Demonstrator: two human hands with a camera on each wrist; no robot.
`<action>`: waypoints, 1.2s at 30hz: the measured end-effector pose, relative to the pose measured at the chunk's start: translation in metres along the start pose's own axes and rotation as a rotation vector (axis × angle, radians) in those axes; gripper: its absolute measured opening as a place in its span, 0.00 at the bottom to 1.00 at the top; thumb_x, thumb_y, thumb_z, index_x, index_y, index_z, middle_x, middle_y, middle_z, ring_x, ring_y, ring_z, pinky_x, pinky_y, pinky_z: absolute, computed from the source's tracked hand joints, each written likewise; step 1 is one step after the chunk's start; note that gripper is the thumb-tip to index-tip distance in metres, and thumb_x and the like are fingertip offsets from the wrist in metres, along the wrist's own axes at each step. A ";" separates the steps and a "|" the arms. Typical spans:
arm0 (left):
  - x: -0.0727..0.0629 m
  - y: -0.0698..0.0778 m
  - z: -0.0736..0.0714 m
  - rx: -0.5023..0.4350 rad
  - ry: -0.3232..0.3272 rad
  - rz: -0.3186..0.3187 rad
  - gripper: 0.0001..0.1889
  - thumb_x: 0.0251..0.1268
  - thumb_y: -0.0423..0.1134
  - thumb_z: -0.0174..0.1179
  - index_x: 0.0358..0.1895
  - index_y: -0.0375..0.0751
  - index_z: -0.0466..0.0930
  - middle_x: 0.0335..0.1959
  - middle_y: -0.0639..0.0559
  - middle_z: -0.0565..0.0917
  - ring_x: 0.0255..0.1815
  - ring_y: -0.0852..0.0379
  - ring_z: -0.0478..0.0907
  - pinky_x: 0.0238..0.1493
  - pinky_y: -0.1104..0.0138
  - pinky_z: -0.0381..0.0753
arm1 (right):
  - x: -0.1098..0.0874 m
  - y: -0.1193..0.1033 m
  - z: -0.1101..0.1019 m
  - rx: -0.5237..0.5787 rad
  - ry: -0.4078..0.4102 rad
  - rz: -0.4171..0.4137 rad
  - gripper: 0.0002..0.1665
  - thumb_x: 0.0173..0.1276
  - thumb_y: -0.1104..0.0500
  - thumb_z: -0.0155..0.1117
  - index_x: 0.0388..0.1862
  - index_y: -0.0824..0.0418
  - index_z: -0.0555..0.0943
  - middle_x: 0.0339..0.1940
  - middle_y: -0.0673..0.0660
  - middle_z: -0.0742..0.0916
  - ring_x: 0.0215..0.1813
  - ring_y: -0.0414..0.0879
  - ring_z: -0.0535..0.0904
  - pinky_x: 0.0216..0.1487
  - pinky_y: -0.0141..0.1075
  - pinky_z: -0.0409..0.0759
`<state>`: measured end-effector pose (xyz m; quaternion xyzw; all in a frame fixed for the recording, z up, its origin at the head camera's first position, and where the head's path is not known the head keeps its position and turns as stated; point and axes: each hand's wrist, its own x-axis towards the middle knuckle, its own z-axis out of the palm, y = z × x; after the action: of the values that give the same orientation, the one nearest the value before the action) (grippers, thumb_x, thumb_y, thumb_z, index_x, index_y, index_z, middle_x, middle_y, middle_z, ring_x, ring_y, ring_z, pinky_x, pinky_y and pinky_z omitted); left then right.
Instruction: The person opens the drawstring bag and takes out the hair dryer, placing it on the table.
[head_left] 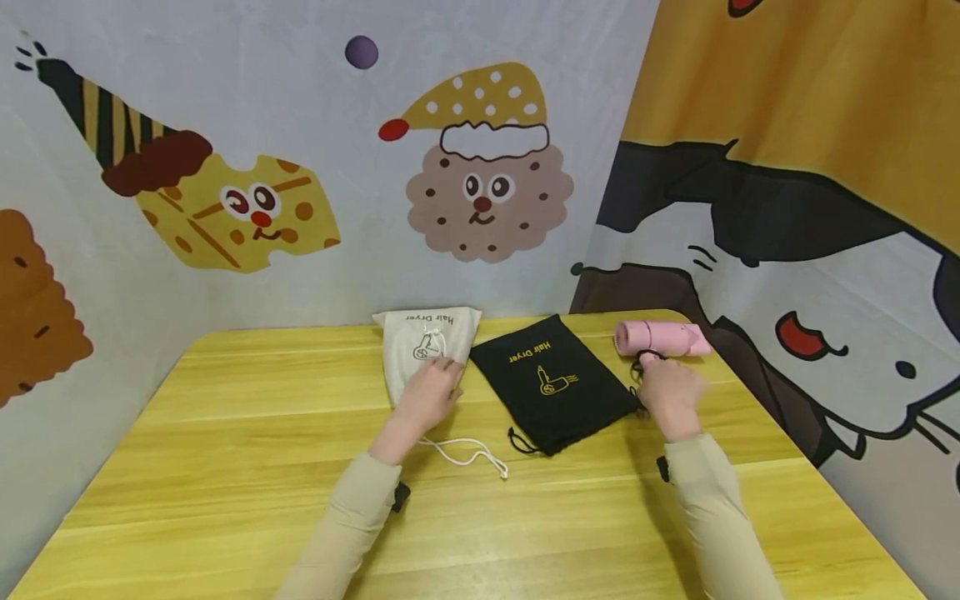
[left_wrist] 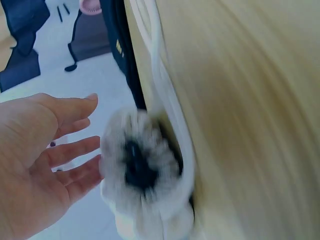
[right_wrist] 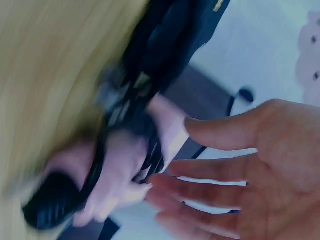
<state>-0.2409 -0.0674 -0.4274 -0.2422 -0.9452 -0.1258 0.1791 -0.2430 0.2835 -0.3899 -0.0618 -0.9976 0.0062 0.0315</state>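
Note:
A white drawstring pouch [head_left: 401, 342] printed "Hair Dryer" lies at the back of the table. My left hand [head_left: 430, 393] is over its near part. In the left wrist view, the fingers of that hand [left_wrist: 45, 160] are loosely bent beside the pouch's gathered mouth [left_wrist: 117, 145], where something dark shows inside. A pink hair dryer [head_left: 663, 337] lies at the back right. My right hand [head_left: 671, 390] is at its handle, fingers fairly straight in the right wrist view; blur hides whether they touch the pink body [right_wrist: 117, 160] or its black cord [right_wrist: 97, 162].
Between the hands lies a black drawstring pouch [head_left: 551, 387] with yellow "Hair Dryer" print and black cord loops. White drawstrings [head_left: 472, 450] trail over the wooden table [head_left: 487, 542]. A curtain [head_left: 360, 167] with cartoon prints hangs behind the table's back edge.

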 end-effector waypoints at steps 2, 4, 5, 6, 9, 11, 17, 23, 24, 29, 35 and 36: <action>-0.007 -0.008 -0.004 -0.008 0.052 0.015 0.18 0.51 0.31 0.67 0.48 0.32 0.79 0.47 0.38 0.81 0.48 0.40 0.77 0.52 0.54 0.79 | -0.002 -0.014 0.005 0.033 0.080 -0.087 0.17 0.64 0.60 0.57 0.46 0.73 0.77 0.37 0.75 0.82 0.33 0.68 0.80 0.27 0.58 0.77; -0.013 -0.015 -0.007 -0.021 0.088 0.013 0.22 0.49 0.30 0.69 0.51 0.32 0.78 0.50 0.37 0.80 0.50 0.39 0.76 0.52 0.54 0.79 | -0.002 -0.028 0.012 0.086 0.116 -0.221 0.19 0.63 0.60 0.60 0.49 0.73 0.76 0.39 0.72 0.82 0.35 0.65 0.80 0.29 0.56 0.79; -0.016 -0.018 -0.009 -0.030 0.101 0.013 0.24 0.48 0.30 0.69 0.52 0.33 0.77 0.52 0.37 0.78 0.51 0.38 0.75 0.52 0.53 0.79 | -0.002 -0.034 0.016 0.114 0.108 -0.290 0.22 0.63 0.59 0.62 0.51 0.72 0.75 0.42 0.71 0.82 0.38 0.64 0.81 0.32 0.56 0.80; -0.018 -0.021 -0.011 -0.037 0.107 0.011 0.26 0.47 0.31 0.70 0.54 0.33 0.76 0.54 0.36 0.77 0.52 0.38 0.74 0.54 0.53 0.79 | -0.001 -0.041 0.019 0.130 0.079 -0.355 0.24 0.63 0.57 0.63 0.55 0.70 0.74 0.45 0.70 0.81 0.41 0.63 0.80 0.36 0.55 0.80; -0.024 -0.028 -0.016 -0.055 0.096 0.003 0.30 0.46 0.33 0.72 0.56 0.32 0.74 0.58 0.33 0.74 0.57 0.35 0.72 0.58 0.50 0.76 | 0.000 -0.057 0.027 0.166 -0.057 -0.469 0.29 0.65 0.52 0.63 0.62 0.63 0.72 0.57 0.67 0.78 0.54 0.64 0.76 0.51 0.56 0.77; -0.027 -0.033 -0.019 -0.055 0.063 -0.009 0.30 0.46 0.36 0.72 0.56 0.32 0.74 0.59 0.31 0.74 0.59 0.33 0.71 0.60 0.48 0.74 | -0.001 -0.065 0.030 0.163 -0.157 -0.495 0.33 0.65 0.49 0.63 0.67 0.58 0.69 0.63 0.67 0.74 0.61 0.66 0.71 0.56 0.58 0.74; -0.034 -0.040 -0.030 -0.053 -0.091 -0.038 0.27 0.44 0.41 0.73 0.49 0.31 0.79 0.51 0.34 0.80 0.55 0.36 0.75 0.59 0.49 0.75 | -0.004 -0.077 0.036 0.144 -0.350 -0.487 0.35 0.65 0.45 0.62 0.70 0.48 0.67 0.72 0.65 0.65 0.70 0.69 0.59 0.58 0.65 0.69; -0.036 -0.042 -0.035 -0.080 -0.177 -0.034 0.19 0.39 0.38 0.75 0.38 0.35 0.82 0.37 0.45 0.81 0.39 0.51 0.75 0.43 0.61 0.80 | -0.003 -0.080 0.039 0.127 -0.365 -0.478 0.33 0.65 0.44 0.62 0.68 0.46 0.68 0.72 0.63 0.64 0.70 0.68 0.58 0.56 0.68 0.68; -0.036 -0.042 -0.036 -0.085 -0.183 -0.034 0.18 0.39 0.37 0.75 0.37 0.35 0.82 0.36 0.46 0.81 0.37 0.52 0.74 0.42 0.62 0.80 | -0.003 -0.081 0.039 0.123 -0.366 -0.473 0.33 0.65 0.44 0.61 0.68 0.46 0.68 0.72 0.63 0.64 0.71 0.68 0.58 0.56 0.68 0.68; -0.034 -0.039 -0.036 -0.095 -0.205 -0.051 0.17 0.40 0.37 0.75 0.36 0.37 0.82 0.34 0.47 0.80 0.36 0.54 0.73 0.41 0.63 0.79 | -0.002 -0.082 0.040 0.104 -0.375 -0.434 0.34 0.65 0.42 0.61 0.69 0.45 0.67 0.73 0.63 0.63 0.71 0.69 0.58 0.57 0.69 0.67; -0.030 -0.034 -0.032 -0.115 -0.218 -0.073 0.13 0.44 0.37 0.73 0.35 0.38 0.84 0.35 0.47 0.79 0.36 0.53 0.75 0.42 0.61 0.80 | 0.001 -0.082 0.043 0.082 -0.370 -0.358 0.35 0.66 0.40 0.58 0.70 0.43 0.65 0.72 0.63 0.63 0.69 0.68 0.59 0.56 0.66 0.69; -0.029 -0.033 -0.031 -0.121 -0.216 -0.070 0.13 0.45 0.37 0.73 0.35 0.38 0.84 0.36 0.46 0.79 0.36 0.53 0.75 0.42 0.61 0.80 | 0.001 -0.081 0.043 0.082 -0.369 -0.343 0.35 0.66 0.39 0.58 0.71 0.43 0.65 0.72 0.63 0.63 0.69 0.68 0.59 0.56 0.66 0.69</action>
<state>-0.2251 -0.1176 -0.4161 -0.2317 -0.9576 -0.1617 0.0569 -0.2569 0.2026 -0.4314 0.1121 -0.9812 0.0525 -0.1480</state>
